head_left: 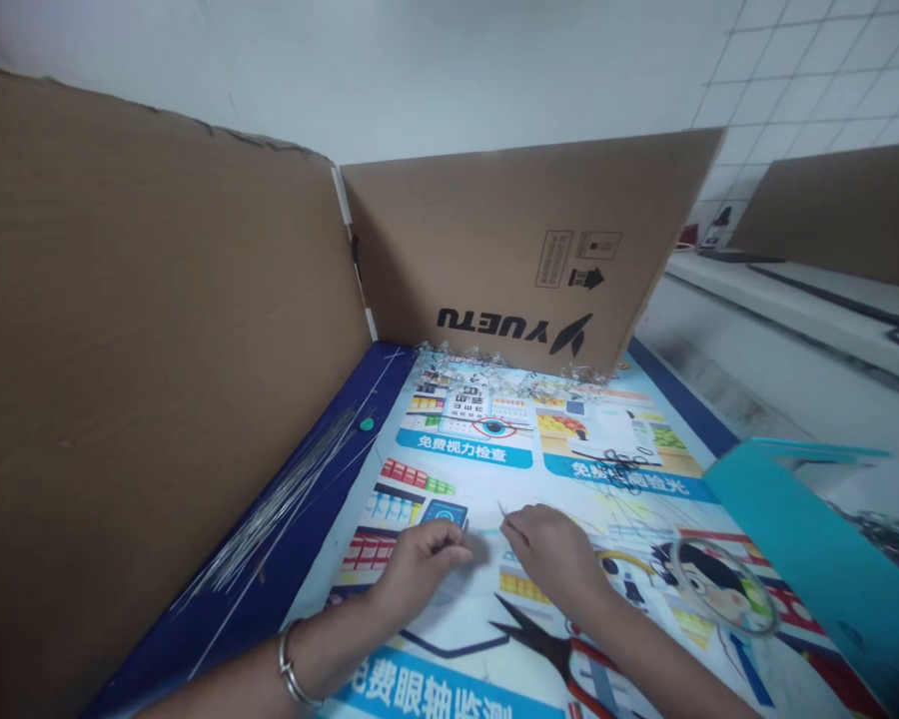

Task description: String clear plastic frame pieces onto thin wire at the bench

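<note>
Both hands work at the centre of the frame, low over a printed poster (456, 454) that covers the counter.

- **Right hand** (550, 554): closed in a fingertip pinch on a wire (500, 512), whose short end sticks up just left of the knuckles.
- **Left hand** (427, 559): closed, thumb against fingertips and pointing at the right hand. Whether it grips the same wire is too fine to tell. A bracelet (292, 669) sits on its wrist.

**Handling, as judged:** the wire looks hair-thin, very light, springy and easily kinked. It probably slips unless pinched close to its end, and it is hard to see against the busy print.

**Surroundings:**
- A loose bundle of wires (285, 509) lies at left centre, along the dark blue border.
- Scissors (561, 649) lie at lower centre, just beside the right forearm, blades pointing left.
- A clear ring (723, 589) lies at lower right.
- A teal box (809, 559) stands at the right edge.
- Glittering scraps (494, 359) lie along the foot of the back cardboard (494, 240).
- A side cardboard (157, 350) walls off the left.

**Obstruction:** the scissors crowd the right arm.
</note>
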The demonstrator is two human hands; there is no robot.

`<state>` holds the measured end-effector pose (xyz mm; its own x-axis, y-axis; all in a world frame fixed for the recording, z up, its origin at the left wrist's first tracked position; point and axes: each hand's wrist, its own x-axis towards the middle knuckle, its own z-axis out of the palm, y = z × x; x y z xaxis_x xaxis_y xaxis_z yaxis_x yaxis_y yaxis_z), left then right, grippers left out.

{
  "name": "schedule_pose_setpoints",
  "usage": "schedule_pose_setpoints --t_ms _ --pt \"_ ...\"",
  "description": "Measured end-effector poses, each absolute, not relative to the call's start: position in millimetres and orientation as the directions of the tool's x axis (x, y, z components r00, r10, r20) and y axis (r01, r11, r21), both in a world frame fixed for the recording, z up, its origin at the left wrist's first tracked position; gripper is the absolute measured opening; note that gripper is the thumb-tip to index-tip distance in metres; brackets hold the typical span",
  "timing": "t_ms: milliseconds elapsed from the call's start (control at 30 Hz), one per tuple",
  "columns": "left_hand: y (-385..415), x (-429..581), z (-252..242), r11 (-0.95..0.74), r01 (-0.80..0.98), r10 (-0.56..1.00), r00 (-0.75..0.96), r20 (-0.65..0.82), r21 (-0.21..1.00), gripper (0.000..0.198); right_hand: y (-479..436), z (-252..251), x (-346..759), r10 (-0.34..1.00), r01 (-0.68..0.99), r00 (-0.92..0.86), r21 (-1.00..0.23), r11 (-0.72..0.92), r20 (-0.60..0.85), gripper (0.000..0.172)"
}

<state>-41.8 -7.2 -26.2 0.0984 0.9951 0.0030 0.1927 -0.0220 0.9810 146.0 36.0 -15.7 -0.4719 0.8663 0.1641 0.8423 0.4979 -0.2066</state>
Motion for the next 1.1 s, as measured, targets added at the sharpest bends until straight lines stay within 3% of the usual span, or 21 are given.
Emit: schedule_pose_setpoints --t_ms 67,167,367,700,933,1100 --pt "-7 -42 -27 -0.055 0.233 0.993 0.113 0.029 0.971 0.009 42 -18 149 0.848 0.860 -0.497 -0.026 0.509 0.185 0.025" --pt "-6 -43 -27 -0.134 0.298 0.984 0.150 0.092 0.945 0.011 47 -24 149 0.826 0.849 -0.528 0.085 0.522 0.199 0.021" --pt "-7 -44 -25 -0.166 0.372 0.981 0.154 0.115 0.913 0.013 48 -26 150 0.829 0.853 -0.521 0.093 0.514 0.203 0.021" --pt "-9 -43 -24 -0.186 0.379 0.967 0.234 0.100 0.907 0.017 50 -8 154 0.868 0.871 -0.490 0.102 0.482 0.082 0.022" --pt "-10 -44 -21 -0.051 0.276 0.979 0.203 -0.007 0.960 0.015 74 30 209 0.967 0.953 -0.233 0.175 0.248 -0.101 0.021" --pt "-9 -44 -19 -0.030 0.274 0.979 0.202 -0.027 0.961 0.016 83 27 232 0.965 0.951 -0.190 0.209 0.227 -0.182 0.016"
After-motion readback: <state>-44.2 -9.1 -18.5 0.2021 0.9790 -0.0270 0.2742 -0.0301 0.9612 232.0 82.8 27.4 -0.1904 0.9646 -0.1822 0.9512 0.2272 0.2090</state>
